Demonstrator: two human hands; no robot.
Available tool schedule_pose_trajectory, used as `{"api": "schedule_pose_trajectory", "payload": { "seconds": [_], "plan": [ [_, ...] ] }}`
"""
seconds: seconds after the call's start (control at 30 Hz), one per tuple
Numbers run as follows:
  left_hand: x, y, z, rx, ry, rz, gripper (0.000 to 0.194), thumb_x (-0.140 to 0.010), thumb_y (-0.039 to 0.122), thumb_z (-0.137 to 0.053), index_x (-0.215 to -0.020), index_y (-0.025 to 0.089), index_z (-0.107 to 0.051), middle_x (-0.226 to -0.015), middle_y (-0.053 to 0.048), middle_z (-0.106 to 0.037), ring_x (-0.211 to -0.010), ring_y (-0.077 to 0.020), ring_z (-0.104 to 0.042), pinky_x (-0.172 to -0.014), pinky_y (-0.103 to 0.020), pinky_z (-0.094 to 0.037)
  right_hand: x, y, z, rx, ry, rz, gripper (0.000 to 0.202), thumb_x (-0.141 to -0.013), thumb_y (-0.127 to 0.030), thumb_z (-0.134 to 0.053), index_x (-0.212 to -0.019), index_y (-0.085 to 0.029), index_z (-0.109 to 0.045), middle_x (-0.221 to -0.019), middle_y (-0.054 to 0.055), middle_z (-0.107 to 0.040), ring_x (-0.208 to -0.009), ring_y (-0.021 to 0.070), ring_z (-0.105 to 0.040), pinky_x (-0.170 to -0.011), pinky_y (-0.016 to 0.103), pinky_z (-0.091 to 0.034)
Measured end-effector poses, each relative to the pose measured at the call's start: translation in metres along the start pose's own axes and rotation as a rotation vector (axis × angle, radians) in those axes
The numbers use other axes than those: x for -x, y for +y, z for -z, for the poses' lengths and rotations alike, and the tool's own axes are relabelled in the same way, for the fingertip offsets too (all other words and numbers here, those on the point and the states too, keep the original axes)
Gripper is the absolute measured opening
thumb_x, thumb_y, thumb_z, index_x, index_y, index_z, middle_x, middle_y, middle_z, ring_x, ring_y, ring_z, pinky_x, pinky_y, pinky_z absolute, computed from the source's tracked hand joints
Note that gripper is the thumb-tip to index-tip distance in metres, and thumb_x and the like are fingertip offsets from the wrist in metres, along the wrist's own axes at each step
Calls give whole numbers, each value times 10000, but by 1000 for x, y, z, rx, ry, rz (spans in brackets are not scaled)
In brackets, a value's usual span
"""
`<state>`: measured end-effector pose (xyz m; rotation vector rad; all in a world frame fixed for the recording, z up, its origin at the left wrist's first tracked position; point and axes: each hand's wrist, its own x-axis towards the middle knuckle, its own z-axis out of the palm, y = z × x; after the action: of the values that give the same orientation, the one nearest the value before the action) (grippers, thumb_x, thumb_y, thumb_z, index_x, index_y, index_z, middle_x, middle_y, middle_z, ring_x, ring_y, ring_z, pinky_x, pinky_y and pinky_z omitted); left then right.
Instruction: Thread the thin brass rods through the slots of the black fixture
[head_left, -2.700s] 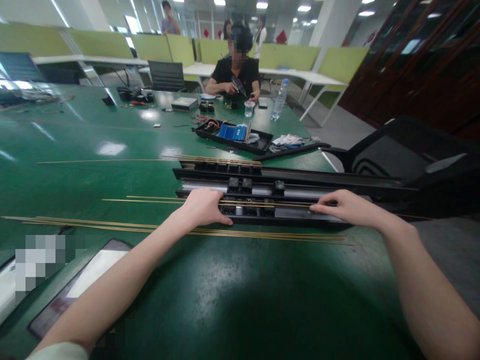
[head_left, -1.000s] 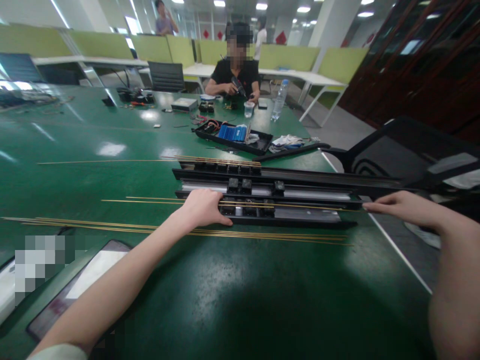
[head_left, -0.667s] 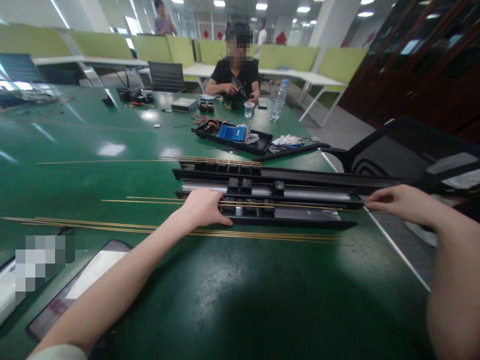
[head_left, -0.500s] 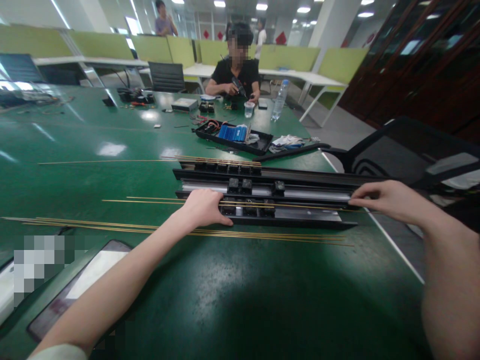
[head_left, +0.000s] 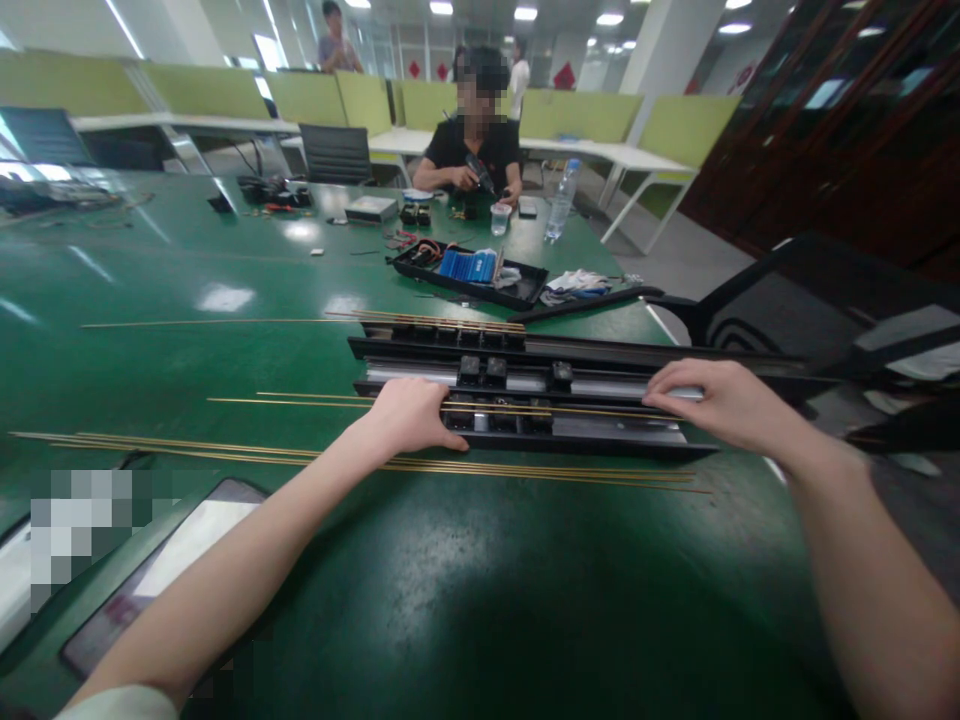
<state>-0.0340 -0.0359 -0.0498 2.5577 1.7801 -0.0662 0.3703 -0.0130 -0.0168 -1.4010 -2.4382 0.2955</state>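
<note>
My left hand [head_left: 411,412] is closed over the left part of the nearest black channel rail [head_left: 622,447], its thumb against the front wall. Small black blocks [head_left: 540,418] sit inside that rail, just right of the thumb. Thin brass rods [head_left: 300,402] run over the blocks and stick out to the left. At the rail's right part, my right hand [head_left: 705,396] pinches one thin brass rod [head_left: 600,412] between thumb and fingers; its far end is hidden by the hand. Behind lies another black rail [head_left: 517,384] with several blocks.
More brass rods [head_left: 525,470] lie in front of the rails on the green table [head_left: 525,600]. A tablet-like device [head_left: 187,550] is at left. Beyond are a black tray [head_left: 517,297], gloves [head_left: 577,287], a bottle [head_left: 561,205] and a seated person [head_left: 472,150] holding a power tool.
My right hand has slid left along the brass rod, from beyond the table edge to over the rail's right part. My left hand stays on the rail.
</note>
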Motion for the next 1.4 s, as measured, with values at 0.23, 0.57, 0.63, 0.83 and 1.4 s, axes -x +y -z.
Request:
{"api": "schedule_pose_trajectory", "payload": {
  "seconds": [0.23, 0.57, 0.63, 0.83, 1.4],
  "plan": [
    [0, 0, 1, -6, -6, 1, 763, -587, 835, -615, -984, 188, -689, -982, -131, -755, -916, -351, -701, -756, -402, -512, -9, -27, -24, -14, 54, 146, 232, -929, -358, -562, -964, -240, -758, -936, 50, -767, -870, 238, -706, -779, 361, -537],
    [0, -1, 0, -2, -17, 5, 775, -590, 845, -607, -1003, 194, -689, -1002, -133, -753, -930, -340, -700, -771, -389, -510, -19, -73, -55, 39, 221, 386, 283, -940, -219, -581, -1198, -238, -696, -1079, 75, -741, -984, 240, -665, -848, 405, -555],
    [0, -1, 1, 0, -21, 10, 775, -588, 841, -613, -1011, 197, -689, -1010, -131, -753, -941, -339, -699, -781, -388, -510, -21, -77, -63, 60, 231, 412, 274, -926, -187, -587, -1166, -238, -709, -1051, 72, -748, -950, 236, -671, -827, 402, -560],
    [0, 0, 1, -3, -21, 15, 778, -584, 845, -613, -1009, 198, -692, -1016, -128, -754, -942, -335, -702, -779, -380, -514, -23, -82, -76, 76, 256, 435, 187, -916, -148, -576, -975, -215, -741, -957, 69, -754, -882, 228, -681, -755, 375, -556],
    [0, 1, 3, 11, -17, 3, 771, -592, 832, -615, -1001, 183, -696, -1008, -143, -753, -942, -353, -699, -794, -407, -517, -21, -76, -86, 177, 325, 404, 146, -936, -160, -566, -945, -193, -708, -924, 70, -751, -859, 228, -667, -776, 386, -538]
  ]
}}
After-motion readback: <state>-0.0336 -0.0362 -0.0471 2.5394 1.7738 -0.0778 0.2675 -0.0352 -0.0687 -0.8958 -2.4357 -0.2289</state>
